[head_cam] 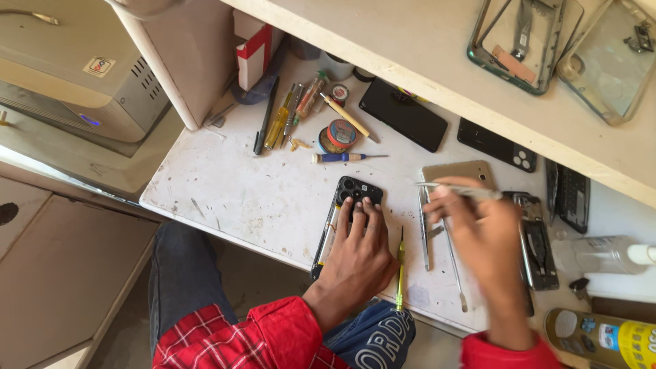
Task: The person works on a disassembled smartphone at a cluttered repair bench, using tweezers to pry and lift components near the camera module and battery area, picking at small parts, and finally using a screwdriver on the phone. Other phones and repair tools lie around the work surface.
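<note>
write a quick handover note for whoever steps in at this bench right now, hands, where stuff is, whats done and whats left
Left hand: flat on the opened phone, pressing it to the white table.
Right hand: raised over the table, blurred, with tweezers in its fingers.
Nearby: a green screwdriver lies between the hands, metal prying tools under the right hand, a gold phone behind it, a stripped phone frame to the right.
Done: the phone's back is off and its insides are showing.
Left: the inside work; nothing looks put back yet.
</note>
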The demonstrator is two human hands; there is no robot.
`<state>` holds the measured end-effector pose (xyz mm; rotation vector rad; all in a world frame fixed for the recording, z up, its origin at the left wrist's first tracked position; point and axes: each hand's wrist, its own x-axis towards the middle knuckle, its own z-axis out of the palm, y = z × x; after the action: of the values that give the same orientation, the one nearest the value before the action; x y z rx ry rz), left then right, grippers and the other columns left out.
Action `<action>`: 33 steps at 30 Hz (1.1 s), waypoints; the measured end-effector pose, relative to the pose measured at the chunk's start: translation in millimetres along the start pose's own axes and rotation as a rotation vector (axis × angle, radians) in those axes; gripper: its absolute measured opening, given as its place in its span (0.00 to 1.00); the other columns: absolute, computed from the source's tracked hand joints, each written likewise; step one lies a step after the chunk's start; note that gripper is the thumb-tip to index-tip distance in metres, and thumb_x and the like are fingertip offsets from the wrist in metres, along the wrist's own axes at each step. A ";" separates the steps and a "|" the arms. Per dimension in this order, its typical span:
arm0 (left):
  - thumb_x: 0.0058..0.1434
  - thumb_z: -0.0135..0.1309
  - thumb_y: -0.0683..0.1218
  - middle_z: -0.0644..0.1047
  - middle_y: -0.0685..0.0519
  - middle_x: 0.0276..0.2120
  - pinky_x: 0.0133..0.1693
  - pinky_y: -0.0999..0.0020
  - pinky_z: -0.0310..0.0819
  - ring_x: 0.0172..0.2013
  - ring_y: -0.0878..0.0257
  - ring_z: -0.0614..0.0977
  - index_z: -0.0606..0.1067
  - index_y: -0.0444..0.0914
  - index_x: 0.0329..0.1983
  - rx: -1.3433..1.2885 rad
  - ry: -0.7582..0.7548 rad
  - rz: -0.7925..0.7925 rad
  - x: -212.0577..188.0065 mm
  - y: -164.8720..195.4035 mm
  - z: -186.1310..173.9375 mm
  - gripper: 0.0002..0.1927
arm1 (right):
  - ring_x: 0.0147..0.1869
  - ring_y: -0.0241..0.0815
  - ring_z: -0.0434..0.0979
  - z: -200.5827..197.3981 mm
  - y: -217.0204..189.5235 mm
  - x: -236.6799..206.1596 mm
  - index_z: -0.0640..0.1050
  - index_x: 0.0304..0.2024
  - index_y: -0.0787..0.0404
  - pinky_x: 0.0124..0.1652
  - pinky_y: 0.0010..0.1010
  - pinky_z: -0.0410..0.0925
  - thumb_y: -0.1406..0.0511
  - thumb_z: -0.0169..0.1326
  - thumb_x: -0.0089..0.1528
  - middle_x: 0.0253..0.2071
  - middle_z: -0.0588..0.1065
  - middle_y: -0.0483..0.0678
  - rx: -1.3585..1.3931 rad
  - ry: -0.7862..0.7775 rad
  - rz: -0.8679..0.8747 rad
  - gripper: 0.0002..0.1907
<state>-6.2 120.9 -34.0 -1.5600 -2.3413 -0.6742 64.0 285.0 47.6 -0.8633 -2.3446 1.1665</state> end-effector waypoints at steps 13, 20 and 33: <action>0.55 0.51 0.51 0.69 0.20 0.56 0.66 0.39 0.57 0.57 0.34 0.72 0.71 0.14 0.54 0.004 0.020 0.008 1.0 -0.3 -1.5 0.36 | 0.35 0.36 0.80 57.8 42.0 -24.3 0.80 0.46 0.71 0.38 0.25 0.74 0.68 0.54 0.68 0.34 0.81 0.51 0.332 0.096 0.091 0.10; 0.56 0.49 0.49 0.70 0.20 0.56 0.66 0.39 0.58 0.57 0.33 0.72 0.71 0.15 0.53 0.033 0.028 0.009 0.1 0.3 2.1 0.32 | 0.35 0.34 0.79 61.3 31.3 -31.2 0.80 0.46 0.72 0.38 0.25 0.73 0.68 0.53 0.68 0.34 0.81 0.51 0.324 0.135 0.072 0.10; 0.56 0.51 0.50 0.71 0.21 0.54 0.65 0.36 0.60 0.57 0.33 0.73 0.72 0.16 0.54 0.013 0.047 0.011 -0.1 0.1 -1.3 0.32 | 0.36 0.33 0.81 73.7 34.0 9.8 0.80 0.46 0.71 0.38 0.22 0.73 0.67 0.54 0.68 0.35 0.81 0.50 0.319 -0.112 -0.037 0.11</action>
<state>-6.0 120.2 -33.0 -1.5343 -2.2972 -0.6844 26.5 265.0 -22.2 -0.6555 -2.1632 1.5539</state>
